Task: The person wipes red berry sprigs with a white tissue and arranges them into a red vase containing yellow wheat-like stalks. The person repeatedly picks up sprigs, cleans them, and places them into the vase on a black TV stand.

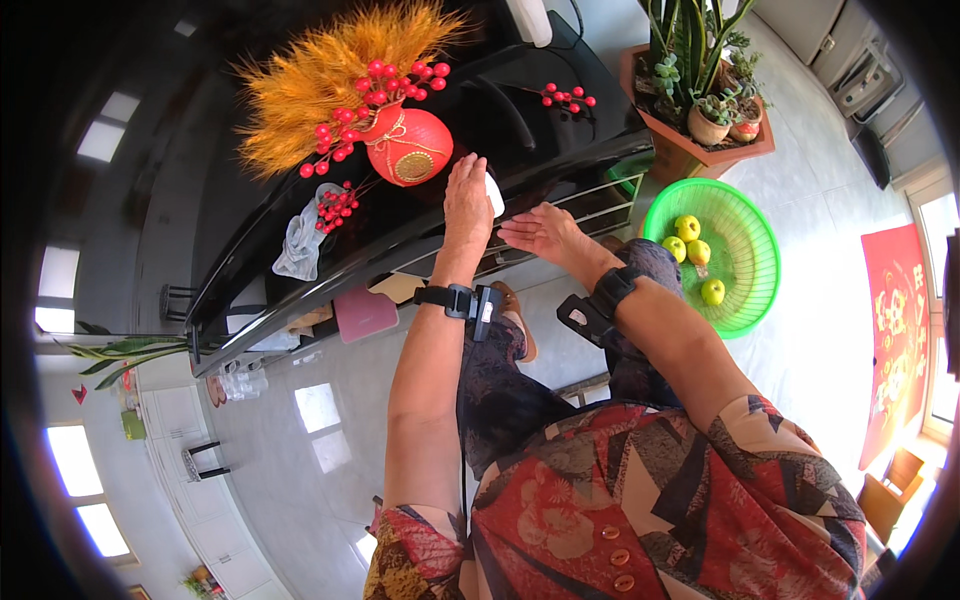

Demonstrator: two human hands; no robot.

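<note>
My left hand (469,201) is at the front edge of a glossy black table (491,97), fingers stretched out and thumb hidden. A small smooth white object (493,196) shows against its palm side, mostly covered by the hand. My right hand (546,231) is a little lower to the right, just off the table edge, with fingers extended and nothing in it. Just beyond my left hand lies a red vase (411,146) on its side, tied with gold cord. Golden dried grass stems (330,82) and red berry sprigs (379,82) come out of its mouth.
A crumpled clear plastic bag (300,240) and a berry sprig (337,206) lie left on the table; another sprig (568,99) lies right. A green basket (739,247) with several yellow-green apples (698,252) stands right, below a planter (701,154). A pink item (365,313) sits under the tabletop.
</note>
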